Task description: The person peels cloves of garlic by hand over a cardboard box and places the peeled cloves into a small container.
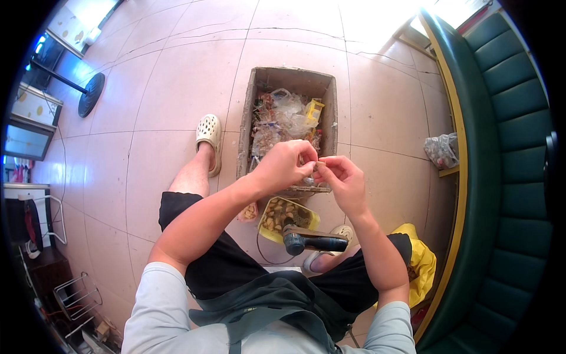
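Both my hands meet over the near end of a grey box (243, 135) filled with rubbish. My left hand (286, 166) and my right hand (346, 184) pinch a small tan piece (319, 164) between their fingertips; its kind is too small to make out. Below them stands a yellow tub (317, 223) with several brownish lumps (274, 219) in murky liquid. A dark blue power tool (318, 242) with a brown belt-like strip stands in front of the tub, partly overlapping it. Left of the tub, a small pinkish container (247, 213) holds pale pieces.
Clear plastic bags (289, 112) and a yellow packet (314, 111) lie in the box. A green padded bench (471, 177) runs along the right, with a tied plastic bag (442, 151) beside it. Yellow cloth or plastic (421, 265) lies by my right knee. A round black stand base (92, 95) is far left.
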Demonstrator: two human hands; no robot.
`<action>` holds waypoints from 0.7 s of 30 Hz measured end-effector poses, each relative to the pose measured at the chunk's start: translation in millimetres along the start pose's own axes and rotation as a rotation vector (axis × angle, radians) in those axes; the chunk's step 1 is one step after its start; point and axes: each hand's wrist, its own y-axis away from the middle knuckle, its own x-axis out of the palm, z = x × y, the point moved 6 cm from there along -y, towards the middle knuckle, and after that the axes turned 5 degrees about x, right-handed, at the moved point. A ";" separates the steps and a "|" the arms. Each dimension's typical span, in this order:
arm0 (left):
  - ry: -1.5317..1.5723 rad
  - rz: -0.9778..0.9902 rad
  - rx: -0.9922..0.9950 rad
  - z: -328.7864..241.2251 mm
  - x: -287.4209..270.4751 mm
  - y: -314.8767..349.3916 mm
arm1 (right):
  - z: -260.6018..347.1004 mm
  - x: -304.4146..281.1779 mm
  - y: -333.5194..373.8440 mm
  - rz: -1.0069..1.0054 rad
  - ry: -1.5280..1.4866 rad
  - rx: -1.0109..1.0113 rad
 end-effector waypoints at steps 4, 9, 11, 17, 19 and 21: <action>-0.027 0.084 0.064 5.5 9.0 1.9 | 1.9 2.7 2.9 -0.034 0.120 -0.151; -0.318 0.241 0.089 10.7 21.1 6.1 | 9.2 7.0 7.4 -0.090 0.407 -0.329; -0.313 0.208 0.124 13.2 23.4 7.7 | 4.6 8.2 9.5 -0.085 0.415 -0.340; -0.209 0.175 0.125 6.1 14.8 5.4 | -3.3 2.5 1.2 -0.015 0.120 -0.103; -0.186 0.144 0.100 6.1 11.3 6.4 | -4.4 1.1 -3.1 0.019 -0.019 -0.017; -0.190 0.136 0.058 6.7 9.2 6.8 | -4.3 -0.7 -4.7 0.029 -0.040 -0.001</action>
